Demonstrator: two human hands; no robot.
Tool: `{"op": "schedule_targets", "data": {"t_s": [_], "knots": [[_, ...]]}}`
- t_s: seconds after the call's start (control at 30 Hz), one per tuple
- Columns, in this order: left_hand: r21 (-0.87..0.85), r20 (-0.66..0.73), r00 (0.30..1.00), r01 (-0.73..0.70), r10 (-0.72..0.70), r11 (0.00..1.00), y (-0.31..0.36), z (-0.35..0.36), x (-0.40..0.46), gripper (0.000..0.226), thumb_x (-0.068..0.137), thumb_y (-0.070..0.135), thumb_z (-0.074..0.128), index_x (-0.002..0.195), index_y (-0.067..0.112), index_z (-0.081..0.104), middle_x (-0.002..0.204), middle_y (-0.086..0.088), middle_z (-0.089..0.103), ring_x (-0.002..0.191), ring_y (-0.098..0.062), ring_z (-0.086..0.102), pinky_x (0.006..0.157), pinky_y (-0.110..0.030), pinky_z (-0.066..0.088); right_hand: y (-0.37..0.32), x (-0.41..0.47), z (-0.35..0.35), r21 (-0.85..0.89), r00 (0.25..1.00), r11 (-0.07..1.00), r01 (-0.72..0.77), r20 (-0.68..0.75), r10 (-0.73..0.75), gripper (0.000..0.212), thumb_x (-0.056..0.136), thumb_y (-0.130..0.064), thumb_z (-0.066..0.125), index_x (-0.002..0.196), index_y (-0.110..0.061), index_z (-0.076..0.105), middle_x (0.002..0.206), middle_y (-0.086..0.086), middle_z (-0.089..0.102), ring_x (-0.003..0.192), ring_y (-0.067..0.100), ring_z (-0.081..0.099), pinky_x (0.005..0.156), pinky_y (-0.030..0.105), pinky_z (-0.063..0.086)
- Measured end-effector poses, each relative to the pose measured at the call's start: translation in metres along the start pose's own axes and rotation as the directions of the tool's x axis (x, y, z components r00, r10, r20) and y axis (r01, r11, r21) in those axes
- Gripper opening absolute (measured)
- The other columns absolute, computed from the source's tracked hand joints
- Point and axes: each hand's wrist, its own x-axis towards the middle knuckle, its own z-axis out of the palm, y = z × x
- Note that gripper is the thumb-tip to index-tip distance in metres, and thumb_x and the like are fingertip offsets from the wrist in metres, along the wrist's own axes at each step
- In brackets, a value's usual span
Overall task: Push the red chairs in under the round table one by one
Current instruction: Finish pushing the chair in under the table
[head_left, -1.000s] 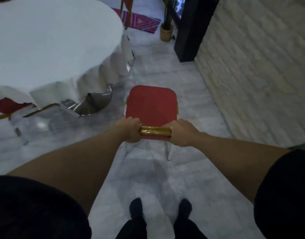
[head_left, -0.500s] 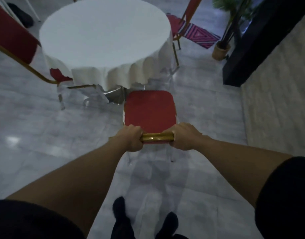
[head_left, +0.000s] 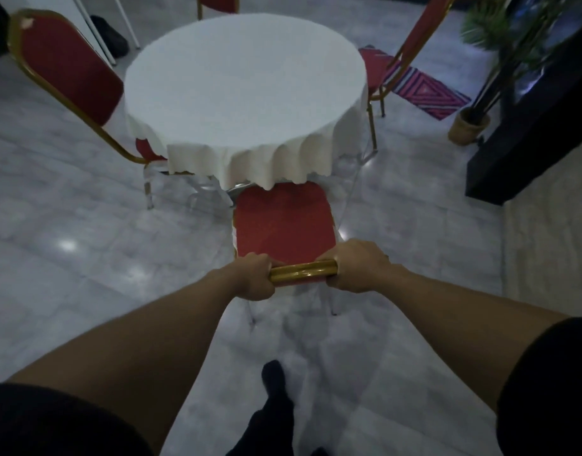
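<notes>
Grey marble floor (head_left: 85, 258) carrying a round table and red chairs.

The glossy floor shows pale light spots at the left. On it stand the cloth-draped tabletop (head_left: 243, 87) in the far middle, a near red chair (head_left: 283, 225) with its seat front at the cloth's hem, a left chair (head_left: 69, 67), a right chair (head_left: 411, 51) and a far chair (head_left: 217, 3). A striped rug (head_left: 424, 90) and a potted plant (head_left: 468, 125) sit at the far right.
</notes>
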Motion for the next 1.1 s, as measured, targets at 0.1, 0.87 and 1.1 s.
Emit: {"op": "schedule_targets", "data": {"t_s": [0.1, 0.87, 1.1], "knots": [[0.0, -0.012, 1.0, 0.011, -0.011, 1.0, -0.01, -0.027, 0.027, 0.066, 0.07, 0.02, 0.053, 0.131, 0.042, 0.06, 0.088, 0.003, 0.069, 0.082, -0.021, 0.066, 0.078, -0.041, 0.061, 0.011, 0.036, -0.015, 0.01, 0.999, 1.0, -0.009, -0.041, 0.009, 0.009, 0.085, -0.037, 0.067, 0.089, -0.035, 0.074, 0.086, -0.007, 0.073, 0.083, 0.023, 0.067, 0.068, 0.033, 0.043], [0.069, 0.37, 0.908, 0.185, -0.197, 0.98, -0.003, -0.182, 0.164, 0.092, 0.071, 0.062, 0.076, 0.151, 0.032, 0.041, 0.139, 0.001, 0.057, 0.124, -0.024, 0.055, 0.107, -0.046, 0.044, 0.107, 0.184, -0.127, 0.064, 0.973, 0.993, 0.098, 0.202, -0.109, 0.087, 0.067, -0.087, 0.069, 0.132, -0.03, 0.069, 0.111, -0.009, 0.073, 0.102, 0.018, 0.067, 0.083, 0.034, 0.048], [-0.001, 0.011, 0.986, 0.169, -0.169, 0.986, 0.103, -0.251, 0.218, 0.08, 0.083, 0.078, 0.049, 0.143, 0.026, 0.053, 0.146, -0.002, 0.055, 0.129, -0.029, 0.053, 0.105, -0.04, 0.042, 0.214, 0.166, -0.21, 0.145, 0.994, 0.984, -0.102, 0.056, 0.095, 0.105, 0.075, -0.096, 0.05, 0.15, -0.023, 0.057, 0.152, 0.002, 0.06, 0.134, 0.025, 0.057, 0.106, 0.042, 0.048]]}}
